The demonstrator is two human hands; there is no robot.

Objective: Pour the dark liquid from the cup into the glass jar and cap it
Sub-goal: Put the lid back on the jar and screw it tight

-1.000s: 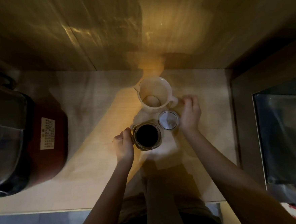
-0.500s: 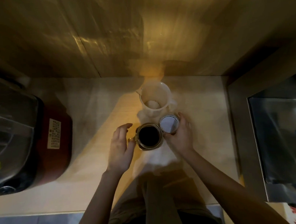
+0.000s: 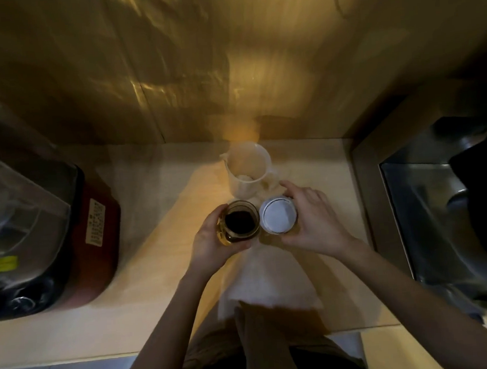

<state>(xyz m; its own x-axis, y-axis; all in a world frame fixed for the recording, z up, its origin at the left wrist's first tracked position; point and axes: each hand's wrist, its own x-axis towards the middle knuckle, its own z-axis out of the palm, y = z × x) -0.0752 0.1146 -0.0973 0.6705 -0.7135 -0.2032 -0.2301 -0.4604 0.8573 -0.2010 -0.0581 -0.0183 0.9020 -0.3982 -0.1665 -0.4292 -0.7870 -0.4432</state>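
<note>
A glass jar [image 3: 239, 221] with dark liquid inside stands uncapped on the pale wooden counter [image 3: 145, 277]. My left hand [image 3: 212, 244] wraps around its left side and grips it. Just right of the jar, the round lid [image 3: 277, 216] shows its white inner face upward, and my right hand [image 3: 315, 222] holds it by the rim. Behind both stands the white plastic cup [image 3: 248, 166] with a spout and handle, upright, with no dark liquid visible in it.
A red and black appliance with a clear lid [image 3: 46, 227] fills the counter's left side. At the right, a steel sink [image 3: 440, 213] holds a dark pot. A wooden wall [image 3: 227, 55] rises behind. A white cloth [image 3: 267, 280] lies near the counter's front edge.
My left hand let go, opened, then closed around the jar again. My right hand moved from the cup's handle to the lid and took hold of it.
</note>
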